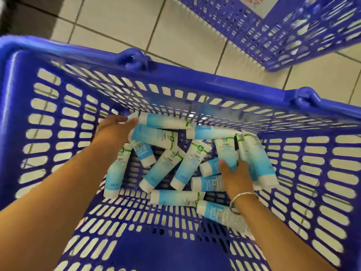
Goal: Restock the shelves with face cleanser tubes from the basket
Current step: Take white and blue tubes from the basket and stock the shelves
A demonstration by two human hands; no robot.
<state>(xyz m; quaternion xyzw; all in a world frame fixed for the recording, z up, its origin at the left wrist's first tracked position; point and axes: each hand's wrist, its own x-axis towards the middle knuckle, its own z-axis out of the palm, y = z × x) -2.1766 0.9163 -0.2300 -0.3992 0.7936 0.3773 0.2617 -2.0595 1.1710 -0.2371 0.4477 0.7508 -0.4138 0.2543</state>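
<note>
A blue plastic basket (58,61) fills the view, and several white-and-light-blue face cleanser tubes (162,169) lie scattered on its floor. My left hand (115,127) reaches in at the far left corner, its fingers curled round the cap end of a tube (162,121) lying along the far wall. My right hand (234,173), with a silver bracelet on its wrist, grips a few tubes (254,153) at the right side of the pile. The shelves are out of view.
A second blue basket (283,30) stands on the tiled floor (175,26) at the upper right. The basket's handle hinges (136,59) sit on its far rim. A dark area lies at the top left corner.
</note>
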